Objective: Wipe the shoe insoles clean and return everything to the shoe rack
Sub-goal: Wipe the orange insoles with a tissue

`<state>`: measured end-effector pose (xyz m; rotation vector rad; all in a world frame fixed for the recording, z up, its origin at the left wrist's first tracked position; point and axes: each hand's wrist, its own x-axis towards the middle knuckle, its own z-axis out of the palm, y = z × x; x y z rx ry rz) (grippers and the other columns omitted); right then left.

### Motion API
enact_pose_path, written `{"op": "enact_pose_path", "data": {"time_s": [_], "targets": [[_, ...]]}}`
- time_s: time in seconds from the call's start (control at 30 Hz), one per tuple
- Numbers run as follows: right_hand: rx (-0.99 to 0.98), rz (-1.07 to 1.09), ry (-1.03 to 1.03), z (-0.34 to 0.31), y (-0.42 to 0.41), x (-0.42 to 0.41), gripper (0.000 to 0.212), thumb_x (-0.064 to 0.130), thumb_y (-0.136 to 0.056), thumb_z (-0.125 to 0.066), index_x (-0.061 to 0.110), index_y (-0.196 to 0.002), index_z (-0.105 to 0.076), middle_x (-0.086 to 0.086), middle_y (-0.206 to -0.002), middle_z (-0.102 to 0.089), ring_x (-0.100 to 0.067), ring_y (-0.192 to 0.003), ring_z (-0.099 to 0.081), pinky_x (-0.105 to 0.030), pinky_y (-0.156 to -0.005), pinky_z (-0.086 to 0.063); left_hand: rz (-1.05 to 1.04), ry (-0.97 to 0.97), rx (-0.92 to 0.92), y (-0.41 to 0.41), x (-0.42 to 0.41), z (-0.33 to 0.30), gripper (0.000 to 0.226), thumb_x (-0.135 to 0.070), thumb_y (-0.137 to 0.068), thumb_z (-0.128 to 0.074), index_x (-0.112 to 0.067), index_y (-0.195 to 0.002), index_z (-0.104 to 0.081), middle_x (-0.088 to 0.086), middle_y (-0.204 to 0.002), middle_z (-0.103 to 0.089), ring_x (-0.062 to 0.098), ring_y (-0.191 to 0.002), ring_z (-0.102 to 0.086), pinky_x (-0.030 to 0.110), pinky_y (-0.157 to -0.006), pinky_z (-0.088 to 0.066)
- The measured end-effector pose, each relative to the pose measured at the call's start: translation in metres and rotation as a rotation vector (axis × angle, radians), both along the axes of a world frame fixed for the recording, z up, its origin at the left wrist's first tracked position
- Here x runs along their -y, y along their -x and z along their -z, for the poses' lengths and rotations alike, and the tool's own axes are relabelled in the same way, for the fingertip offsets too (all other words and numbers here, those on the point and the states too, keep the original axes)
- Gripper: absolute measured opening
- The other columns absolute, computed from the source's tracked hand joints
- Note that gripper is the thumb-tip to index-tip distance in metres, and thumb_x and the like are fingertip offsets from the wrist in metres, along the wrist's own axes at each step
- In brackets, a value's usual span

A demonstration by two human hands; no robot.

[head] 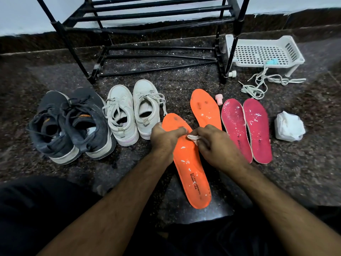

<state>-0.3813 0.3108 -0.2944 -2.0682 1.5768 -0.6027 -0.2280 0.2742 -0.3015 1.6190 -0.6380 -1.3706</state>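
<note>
An orange insole [191, 174] flecked with white lies lengthwise in front of me. My left hand [165, 138] grips its left edge near the toe end, thumb on top. My right hand [215, 143] pinches a small white cloth [193, 137] against the insole's upper middle. A second orange insole [204, 109] lies on the floor just behind. Two pink insoles [246, 128] speckled with white lie side by side to the right. The black shoe rack [147, 30] stands at the back, its shelves bare.
A dark grey pair of sneakers [72, 124] and a white pair [132, 111] stand on the left of the granite floor. At right lie a crumpled white wad [288, 128], loose laces [265, 84], a small pink cap [219, 98] and a white plastic basket [262, 52].
</note>
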Motion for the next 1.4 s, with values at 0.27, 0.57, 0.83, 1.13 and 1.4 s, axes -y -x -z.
{"op": "enact_pose_path", "data": {"time_s": [0.27,0.57,0.83,1.13,1.4], "targets": [[-0.126,-0.031,-0.127,0.011,-0.003,0.006,0.032,0.018,-0.088,-0.065,0.029,-0.118,-0.071,0.002,-0.097,-0.059,-0.023,-0.098,-0.063,-0.029,-0.082,-0.046,0.075,-0.006,0.145,0.001,-0.001,0.010,0.047,0.001,-0.065,-0.085,-0.017,-0.096,-0.054,0.011,-0.094,-0.069,0.026,-0.078,-0.068,0.042,-0.070,-0.059],[-0.264,-0.113,-0.183,0.009,-0.016,-0.005,0.032,0.027,-0.088,-0.053,0.037,-0.112,-0.071,-0.003,-0.097,-0.055,-0.032,-0.092,-0.065,-0.044,-0.077,-0.055,0.580,-0.034,0.987,-0.008,0.000,0.015,0.079,-0.043,-0.064,-0.088,-0.006,-0.122,-0.050,0.015,-0.122,-0.056,0.033,-0.116,-0.055,0.040,-0.088,-0.048],[-0.405,-0.164,-0.169,0.001,-0.004,0.002,0.036,0.014,-0.090,-0.058,0.040,-0.111,-0.072,0.001,-0.106,-0.055,-0.027,-0.099,-0.066,-0.044,-0.078,-0.057,1.115,0.533,1.122,-0.024,0.021,0.004,0.033,-0.013,-0.094,-0.061,-0.040,-0.110,-0.073,-0.001,-0.135,-0.048,0.023,-0.121,-0.044,0.046,-0.098,-0.046],[-0.304,-0.036,-0.088,-0.001,-0.016,-0.001,0.021,0.017,-0.093,-0.055,0.020,-0.110,-0.067,-0.007,-0.100,-0.057,-0.033,-0.093,-0.063,-0.046,-0.076,-0.052,1.295,0.320,1.136,-0.040,0.034,0.015,0.050,-0.008,-0.094,-0.056,-0.047,-0.123,-0.066,-0.002,-0.133,-0.045,0.022,-0.118,-0.042,0.041,-0.104,-0.039],[-0.270,-0.008,-0.149,0.001,-0.027,-0.005,0.022,0.018,-0.090,-0.062,0.018,-0.111,-0.068,-0.009,-0.099,-0.061,-0.034,-0.096,-0.063,-0.044,-0.079,-0.051,1.294,0.270,1.076,-0.043,0.037,0.016,0.056,-0.009,-0.083,-0.073,-0.038,-0.130,-0.064,0.002,-0.139,-0.042,0.024,-0.123,-0.042,0.032,-0.105,-0.037]]}}
